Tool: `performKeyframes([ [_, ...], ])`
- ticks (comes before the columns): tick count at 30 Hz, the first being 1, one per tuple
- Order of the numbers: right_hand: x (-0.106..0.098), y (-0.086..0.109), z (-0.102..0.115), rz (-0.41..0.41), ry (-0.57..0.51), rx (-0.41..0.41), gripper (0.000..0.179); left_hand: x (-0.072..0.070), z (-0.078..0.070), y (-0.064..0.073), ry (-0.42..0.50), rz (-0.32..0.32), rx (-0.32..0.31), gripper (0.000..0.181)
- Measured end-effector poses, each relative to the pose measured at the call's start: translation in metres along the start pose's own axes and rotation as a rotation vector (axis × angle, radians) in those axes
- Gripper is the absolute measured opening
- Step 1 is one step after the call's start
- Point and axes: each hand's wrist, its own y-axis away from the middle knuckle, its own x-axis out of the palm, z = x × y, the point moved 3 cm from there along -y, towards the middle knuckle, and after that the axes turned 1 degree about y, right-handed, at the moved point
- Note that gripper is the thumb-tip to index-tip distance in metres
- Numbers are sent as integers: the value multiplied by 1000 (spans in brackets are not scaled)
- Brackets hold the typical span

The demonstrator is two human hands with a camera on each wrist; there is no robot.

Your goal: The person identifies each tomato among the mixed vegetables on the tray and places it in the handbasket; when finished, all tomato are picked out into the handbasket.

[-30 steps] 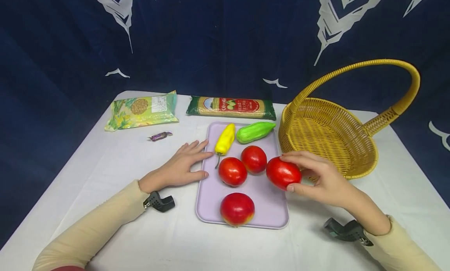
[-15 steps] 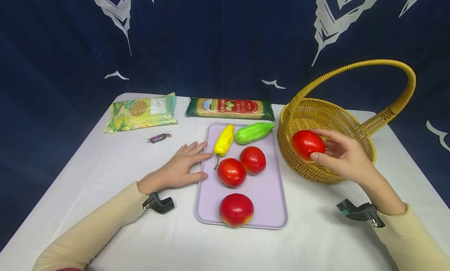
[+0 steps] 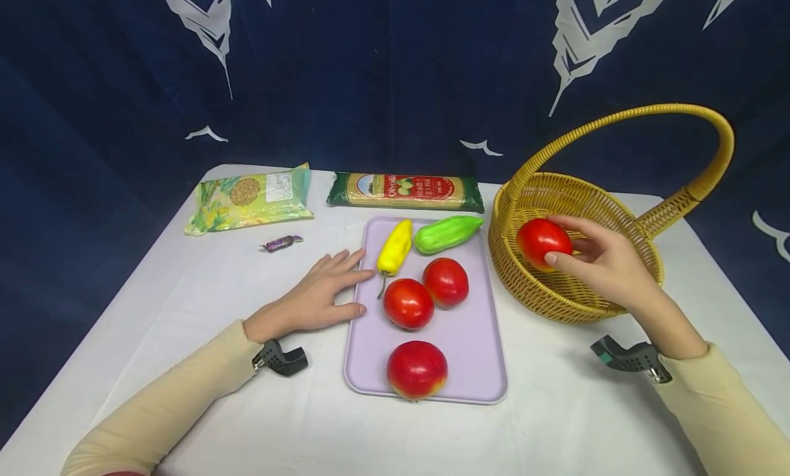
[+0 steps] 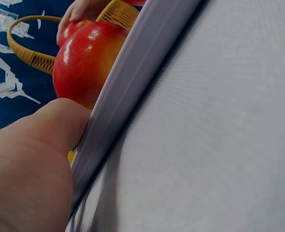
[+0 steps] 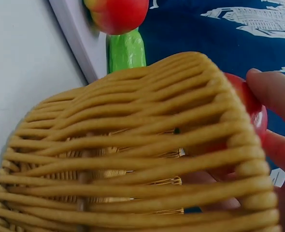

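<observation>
My right hand [image 3: 607, 260] holds a glossy red oval fruit [image 3: 543, 244] between thumb and fingers, within the opening of the yellow wicker basket [image 3: 524, 287]. In the right wrist view the basket wall [image 5: 133, 113] hides part of that fruit and the fingers. Palm down, my left hand [image 3: 317, 296] lies with spread fingers at the left edge of the lilac tray [image 3: 472, 356]; its fingertips touch the rim. Two red fruits [image 3: 409, 304] sit together mid-tray, and a third red fruit with a yellowish underside [image 3: 417, 370] is at the near edge.
A yellow pepper [image 3: 395, 248] and a green vegetable [image 3: 448, 234] lie at the tray's far end. Behind it is a long pasta packet [image 3: 405, 191]. A green-yellow bag [image 3: 249, 198] and a wrapped candy [image 3: 281, 243] lie at left. The basket's tall handle [image 3: 648, 110] arches overhead.
My right hand has lifted the red fruit off the tray's right side and carried it right and away into the basket's opening. The left hand has stayed in place.
</observation>
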Motion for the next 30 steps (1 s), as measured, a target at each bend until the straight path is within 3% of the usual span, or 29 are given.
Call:
performKeyframes([
  [8,4,-9,-4,67,64,87,59,0,-1,0,6,0,-5,64],
  [14,8,-14,-9,85,67,61,61,1,0,1,11,2,-4,63],
  [30,18,-21,-13,147,202,52,63,0,0,0,11,5,-3,62],
])
